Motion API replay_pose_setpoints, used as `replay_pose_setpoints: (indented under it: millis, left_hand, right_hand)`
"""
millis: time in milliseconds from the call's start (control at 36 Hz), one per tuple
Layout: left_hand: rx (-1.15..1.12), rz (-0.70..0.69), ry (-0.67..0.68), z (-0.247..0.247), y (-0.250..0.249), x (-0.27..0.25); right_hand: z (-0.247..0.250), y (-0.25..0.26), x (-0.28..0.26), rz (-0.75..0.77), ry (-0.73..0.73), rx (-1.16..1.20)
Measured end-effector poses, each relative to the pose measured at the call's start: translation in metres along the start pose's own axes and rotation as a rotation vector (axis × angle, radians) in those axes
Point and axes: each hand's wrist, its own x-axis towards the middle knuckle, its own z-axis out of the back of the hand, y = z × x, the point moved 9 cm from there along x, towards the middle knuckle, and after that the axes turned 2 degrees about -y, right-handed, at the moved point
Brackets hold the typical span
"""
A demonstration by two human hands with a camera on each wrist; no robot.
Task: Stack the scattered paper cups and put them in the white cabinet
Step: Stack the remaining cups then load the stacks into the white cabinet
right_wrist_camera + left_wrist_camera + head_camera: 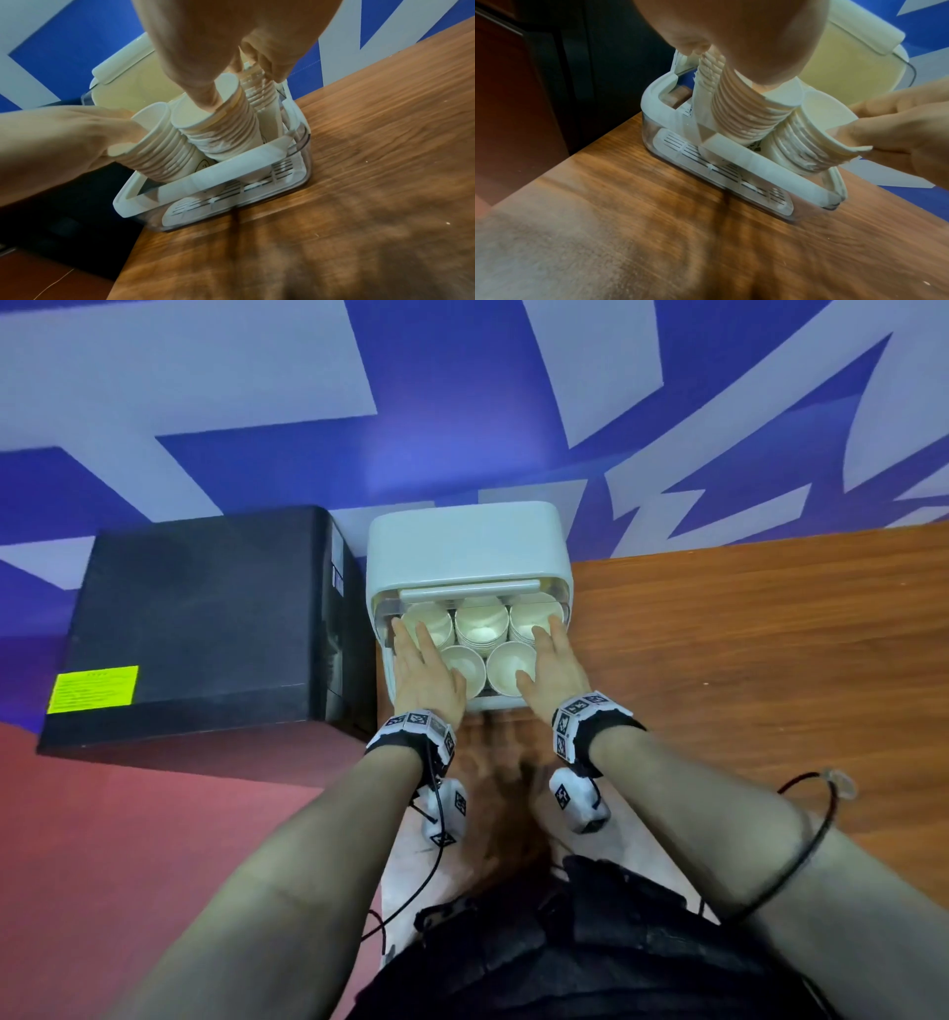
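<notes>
The white cabinet (pixel 464 546) stands at the wooden table's left end with its lid tipped back. Several stacks of white paper cups fill it: a rear middle stack (pixel 480 621), a front-left stack (pixel 464 667) and a front-right stack (pixel 506 667). My left hand (pixel 423 670) lies flat over the left stacks, its thumb at the front-left stack (pixel 744 113). My right hand (pixel 557 660) lies flat over the right stacks, its thumb dipping into the front-right stack (pixel 226 132). The fingers of both hands are straight. The stacks lean forward over the cabinet's front rim (pixel 744 160).
A large black box (pixel 205 624) stands close against the cabinet's left side. The wooden table (pixel 770 634) stretches to the right. A blue and white wall (pixel 462 403) is right behind the cabinet. Red floor (pixel 154 814) lies at the lower left.
</notes>
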Motion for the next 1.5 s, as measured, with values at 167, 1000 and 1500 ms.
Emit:
replay_pose_setpoints:
  millis: [167,1000,1500]
  left_hand:
    - [-0.021,0.021,-0.007,0.0,0.003,0.01]
    - [0.497,-0.69,0.152,-0.022,-0.045,-0.064]
    - [0.45,-0.503,0.252,-0.019,-0.045,-0.026]
  right_hand:
    - [0.002,0.002,0.005,-0.044,-0.023,0.009]
    - [0.085,0.026,-0.013,0.152,-0.273,-0.028]
    - [0.087,0.071,0.018,0.25,-0.345,-0.113]
